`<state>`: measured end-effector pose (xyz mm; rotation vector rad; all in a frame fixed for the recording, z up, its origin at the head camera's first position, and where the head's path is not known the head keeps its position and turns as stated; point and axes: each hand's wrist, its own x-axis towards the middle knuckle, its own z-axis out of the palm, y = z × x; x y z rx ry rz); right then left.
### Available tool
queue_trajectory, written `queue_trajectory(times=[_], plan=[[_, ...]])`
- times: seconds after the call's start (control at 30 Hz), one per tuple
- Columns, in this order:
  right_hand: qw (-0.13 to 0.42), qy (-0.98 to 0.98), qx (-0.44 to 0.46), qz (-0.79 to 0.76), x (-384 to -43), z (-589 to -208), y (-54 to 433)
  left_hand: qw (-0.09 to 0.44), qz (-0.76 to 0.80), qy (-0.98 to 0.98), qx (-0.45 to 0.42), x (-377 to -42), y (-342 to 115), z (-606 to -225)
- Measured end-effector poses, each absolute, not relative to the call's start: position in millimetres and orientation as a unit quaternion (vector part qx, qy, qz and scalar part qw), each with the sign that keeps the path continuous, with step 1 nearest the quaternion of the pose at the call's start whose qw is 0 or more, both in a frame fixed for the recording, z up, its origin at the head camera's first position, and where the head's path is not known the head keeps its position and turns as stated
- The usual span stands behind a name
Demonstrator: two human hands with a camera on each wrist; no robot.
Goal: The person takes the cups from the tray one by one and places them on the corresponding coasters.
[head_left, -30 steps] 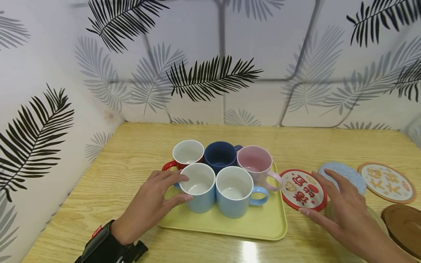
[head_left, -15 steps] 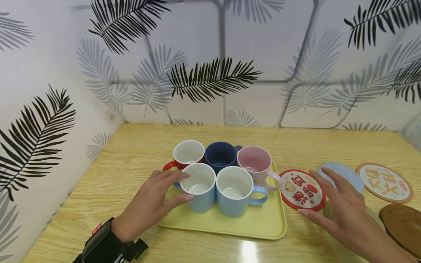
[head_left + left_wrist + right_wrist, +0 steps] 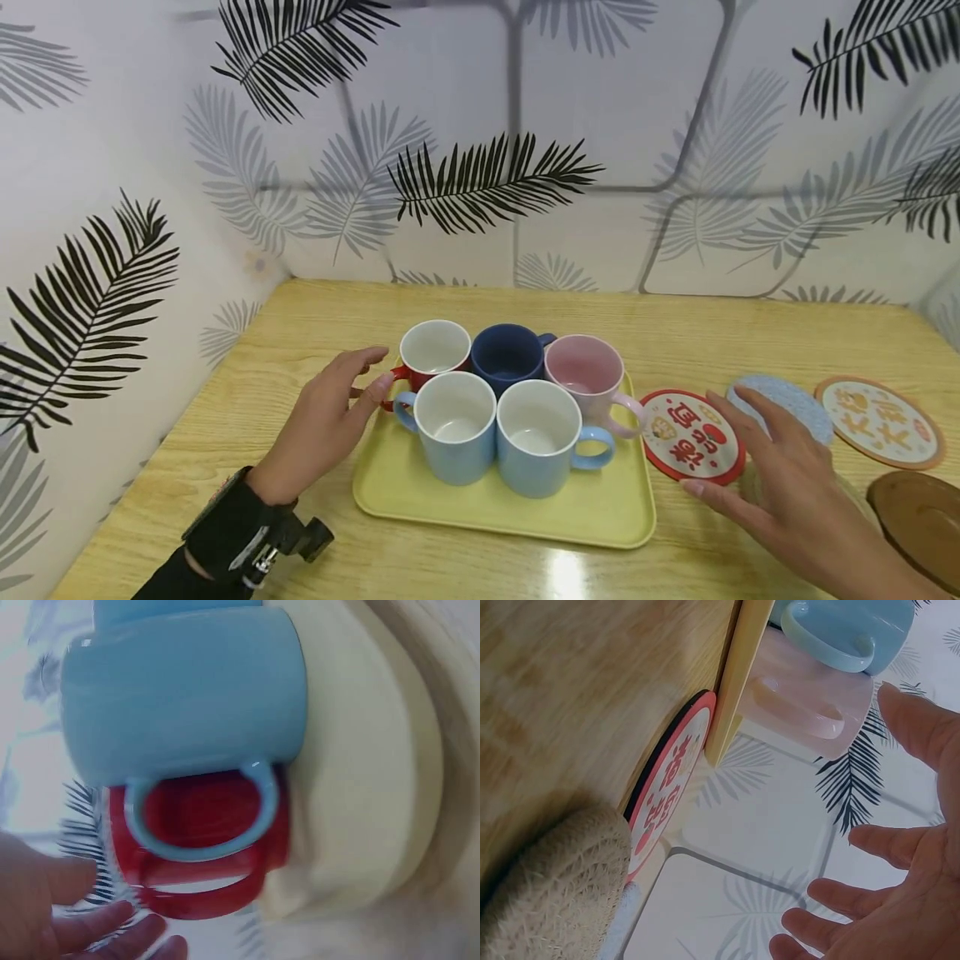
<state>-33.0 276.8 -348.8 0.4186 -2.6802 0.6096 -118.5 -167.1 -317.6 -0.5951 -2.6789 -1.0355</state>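
Beside the red mug (image 3: 435, 350), at its handle, is my left hand (image 3: 318, 421), fingers loosely bent. In the left wrist view, those fingers (image 3: 135, 937) hold nothing and lie just below the red handle. A light blue mug (image 3: 455, 437) with its handle turned left stands in front of the red one, next to a second light blue mug (image 3: 538, 450). Behind them are a dark blue mug (image 3: 507, 357) and a pink mug (image 3: 583, 371). All stand on a yellow tray (image 3: 487, 518). My right hand (image 3: 798, 492) hovers over the coasters with spread fingers, holding nothing.
Right of the tray lie a red-rimmed coaster (image 3: 686, 433), a pale blue coaster (image 3: 787, 406), an orange-rimmed coaster (image 3: 881, 417) and a brown round dish (image 3: 918, 517). A woven beige coaster (image 3: 562, 885) is partly hidden beneath my right hand. A leaf-patterned wall (image 3: 480, 100) borders the wooden table.
My left hand has let go of the left light blue mug's rim and moved back and left to the red mug's handle. The right hand has stayed in place.
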Motion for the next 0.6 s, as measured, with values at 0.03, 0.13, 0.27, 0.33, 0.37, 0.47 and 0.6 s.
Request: queue_trajectory(times=[0.03, 0.13, 0.27, 0.33, 0.37, 0.47, 0.6], plan=[[0.178, -0.949, 0.148, 0.216, -33, -349, 277, 0.087, -0.36, -0.909, -0.189, -122, -169, -319], [0.186, -0.946, 0.155, 0.216, -33, -350, 276, 0.018, -0.393, -0.907, -0.15, -130, -172, -326], [0.201, -0.941, 0.167, 0.216, -34, -349, 276, -0.049, -0.451, -0.884, -0.115, -137, -172, -333], [0.199, -0.942, 0.166, 0.216, -34, -348, 276, -0.061, -0.482, -0.867, -0.109, -139, -170, -336], [0.196, -0.942, 0.164, 0.215, -34, -348, 276, -0.064, -0.496, -0.859, -0.109, -140, -169, -337], [0.188, -0.945, 0.157, 0.217, -33, -349, 276, -0.069, -0.538, -0.833, -0.109, -141, -165, -341], [0.193, -0.943, 0.157, 0.219, -31, -351, 274, -0.071, -0.573, -0.811, -0.098, -142, -161, -344]])
